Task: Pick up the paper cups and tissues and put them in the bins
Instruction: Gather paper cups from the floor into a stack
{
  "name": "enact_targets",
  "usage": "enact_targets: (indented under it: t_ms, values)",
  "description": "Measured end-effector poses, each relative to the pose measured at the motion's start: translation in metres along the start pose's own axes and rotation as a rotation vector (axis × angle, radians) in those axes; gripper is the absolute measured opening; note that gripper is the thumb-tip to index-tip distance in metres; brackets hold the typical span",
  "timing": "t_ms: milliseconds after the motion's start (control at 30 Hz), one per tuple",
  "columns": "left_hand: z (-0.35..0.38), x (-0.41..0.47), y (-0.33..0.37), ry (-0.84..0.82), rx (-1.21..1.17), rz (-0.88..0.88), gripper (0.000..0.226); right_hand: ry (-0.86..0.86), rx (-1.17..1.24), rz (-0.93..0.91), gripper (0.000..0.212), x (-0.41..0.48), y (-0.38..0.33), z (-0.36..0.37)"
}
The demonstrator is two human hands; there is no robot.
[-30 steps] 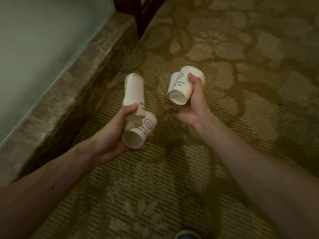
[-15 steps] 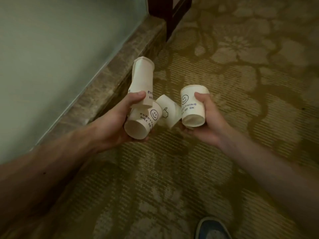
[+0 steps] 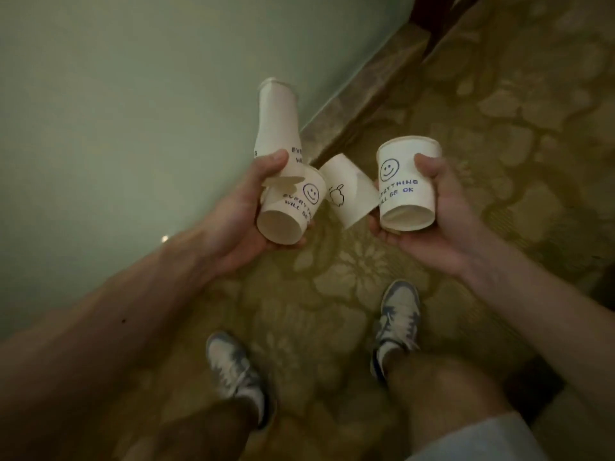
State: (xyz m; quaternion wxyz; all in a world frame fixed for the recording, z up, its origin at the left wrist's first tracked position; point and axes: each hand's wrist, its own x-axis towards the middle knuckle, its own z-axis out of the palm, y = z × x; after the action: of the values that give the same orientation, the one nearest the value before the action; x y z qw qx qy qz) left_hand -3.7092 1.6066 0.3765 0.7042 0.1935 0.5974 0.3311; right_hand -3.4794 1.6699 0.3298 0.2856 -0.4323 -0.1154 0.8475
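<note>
Since half a second ago the view has tipped down, so both shoes (image 3: 397,314) now show on the carpet (image 3: 499,94), while the hands hold the same four cups. The left hand (image 3: 239,221) grips two. A crushed cup (image 3: 278,128) is pinned under the thumb and rises in front of the stone ledge (image 3: 366,104) at the wall's foot. A smiley cup (image 3: 289,211) lies cradled in the palm, just on the carpet side of that ledge. The right hand (image 3: 442,221) wraps a second smiley cup (image 3: 407,184) farther out from the ledge. Its fingertips (hidden behind that cup) seem to pinch a thumbs-up cup (image 3: 346,191) that juts back toward the ledge.

The thumbs-up cup looks the weakest hold, and a jolt while walking could shake it loose. The crushed cup, caught only at its flattened rim, could pivot out. Neither hand has a finger to spare for tissues. No tissue or bin is in view.

The wall (image 3: 133,94) behind the ledge closes that side. Away from the ledge the carpet lies open, and a dark wooden frame (image 3: 432,15) stands at the ledge's far end.
</note>
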Motion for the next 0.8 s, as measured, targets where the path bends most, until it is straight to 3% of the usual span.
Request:
enact_targets:
  t_ms: [233, 367, 533, 800]
  values:
    - [-0.007, -0.149, -0.065, 0.188, -0.096, 0.097, 0.044, -0.155, -0.133, 0.064, 0.069, -0.107, 0.069, 0.047]
    - [0.007, -0.234, -0.130, 0.245, -0.065, 0.159, 0.052, -0.284, -0.186, 0.106, 0.067, -0.170, 0.126, 0.043]
    - [0.061, -0.396, -0.205, 0.372, -0.039, 0.380, 0.056, -0.510, -0.237, 0.105, 0.057, -0.293, 0.193, 0.056]
    - [0.094, -0.653, -0.315, 0.659, -0.178, 0.651, 0.057, -0.796, -0.327, 0.196, 0.078, -0.487, 0.306, 0.143]
